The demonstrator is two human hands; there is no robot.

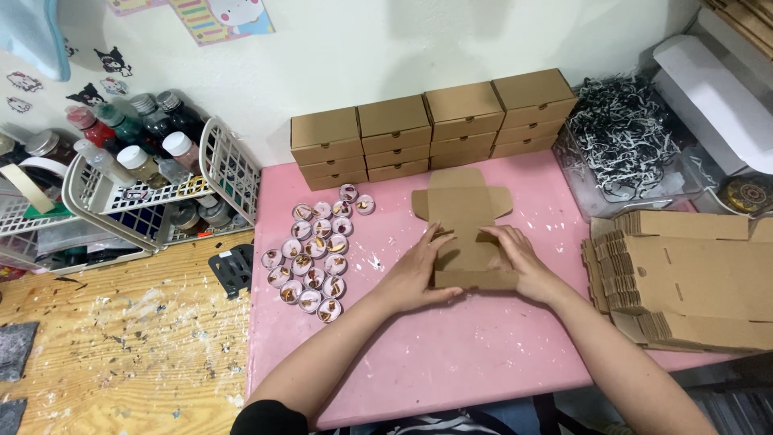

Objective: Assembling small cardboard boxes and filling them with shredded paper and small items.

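**Folding a flat brown box on the pink mat**

Pressing down from both sides, two hands work on a flat cardboard box blank [467,229]. It lies near the middle of the pink mat [451,354], a little toward the back edge. Its far flaps are spread out flat, and its near side is folded up into a low wall.

The left hand [419,274] rests on the left side of the blank, fingers held together and stretched forward, thumb against the folded-up near wall. The right hand [519,258] lies on the right side, fingers bent and pushing on the card. Neither hand pinches anything else.

Just left of the blank sits a bunch of small round candles [314,258] in clear cups, close together near the left edge of the mat. Along the back edge, against the wall, stand stacks of finished brown boxes [435,129], four stacks in a row.

At the right edge of the mat lies a thick pile of flat box blanks [684,274]. Behind it, in the back right corner, is a clear tub of shredded paper [624,141], black and white.

Left of the mat is a wooden table [121,346] with paint spots. On it stand white baskets [153,201] full of bottles.
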